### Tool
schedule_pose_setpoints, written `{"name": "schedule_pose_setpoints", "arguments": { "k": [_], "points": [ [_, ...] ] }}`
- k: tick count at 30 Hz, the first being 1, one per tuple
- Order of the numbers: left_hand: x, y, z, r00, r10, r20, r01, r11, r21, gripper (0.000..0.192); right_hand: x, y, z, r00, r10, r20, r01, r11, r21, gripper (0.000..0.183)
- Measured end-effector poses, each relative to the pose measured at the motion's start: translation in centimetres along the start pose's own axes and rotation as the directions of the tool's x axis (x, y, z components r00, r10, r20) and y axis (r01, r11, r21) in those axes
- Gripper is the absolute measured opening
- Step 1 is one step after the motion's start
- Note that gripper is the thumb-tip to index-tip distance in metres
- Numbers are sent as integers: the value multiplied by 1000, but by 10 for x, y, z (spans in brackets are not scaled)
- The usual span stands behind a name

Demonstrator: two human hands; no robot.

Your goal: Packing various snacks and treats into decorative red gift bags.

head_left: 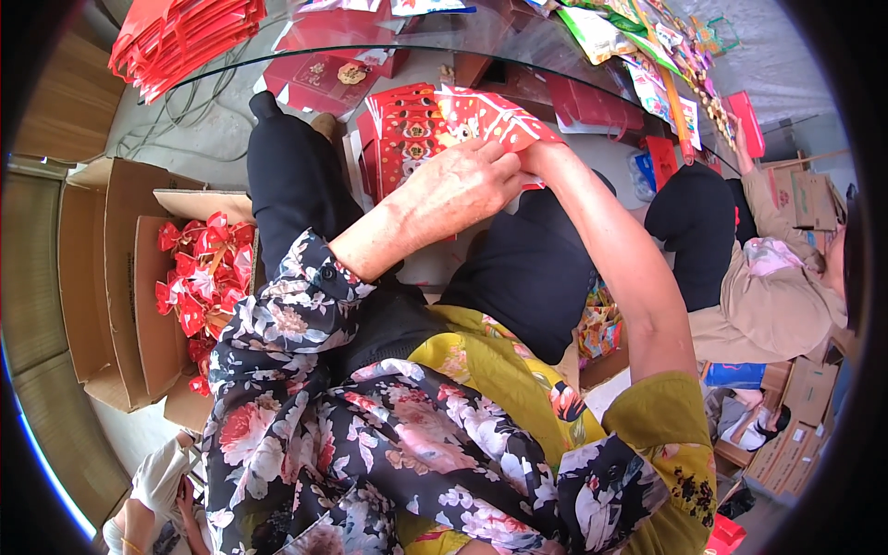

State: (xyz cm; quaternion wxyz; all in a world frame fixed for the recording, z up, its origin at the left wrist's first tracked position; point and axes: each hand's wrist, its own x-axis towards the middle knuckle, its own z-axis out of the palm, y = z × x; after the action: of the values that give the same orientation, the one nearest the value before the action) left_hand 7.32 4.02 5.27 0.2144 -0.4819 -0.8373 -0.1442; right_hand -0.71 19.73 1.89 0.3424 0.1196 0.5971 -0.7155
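Before me is a stack of flat red printed packets (408,132) with cartoon figures, fanned out in overlapping rows. My left hand (466,173) reaches across from the left, its fingers curled on the near edge of a red printed packet (503,125) with a white pattern. At that same packet is my right hand (538,158); only its wrist side shows, and the fingers are hidden behind or inside the red packet. Whether they grip anything cannot be seen. Both hands are close together, above and between my knees.
A glass tabletop (416,48) holds red bags (184,41) and colourful snack packets (603,35). Left, an open cardboard box (111,277) stands by red-wrapped bundles (208,270). A carton of small packets (600,329) is at right, near a seated person (770,298). Cables (184,118) lie on the floor.
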Motion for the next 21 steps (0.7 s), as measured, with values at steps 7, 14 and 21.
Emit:
{"name": "schedule_pose_setpoints", "arguments": {
  "k": [7, 14, 21],
  "points": [
    [-8, -5, 14, 999, -14, -32, 14, 1000, 0, 17, -3, 0, 1, 1000, 1, 0, -1, 998, 69, 13],
    [5, 0, 3, 994, 51, 99, -48, 998, -38, 15, -1, 1, 4, 1000, 13, -5, -12, 991, 135, 12],
    [-1, -19, 8, 990, -96, 99, 103, 992, -68, 26, 7, 2, 3, 999, -15, -32, 17, 999, 34, 14]
  ]
}}
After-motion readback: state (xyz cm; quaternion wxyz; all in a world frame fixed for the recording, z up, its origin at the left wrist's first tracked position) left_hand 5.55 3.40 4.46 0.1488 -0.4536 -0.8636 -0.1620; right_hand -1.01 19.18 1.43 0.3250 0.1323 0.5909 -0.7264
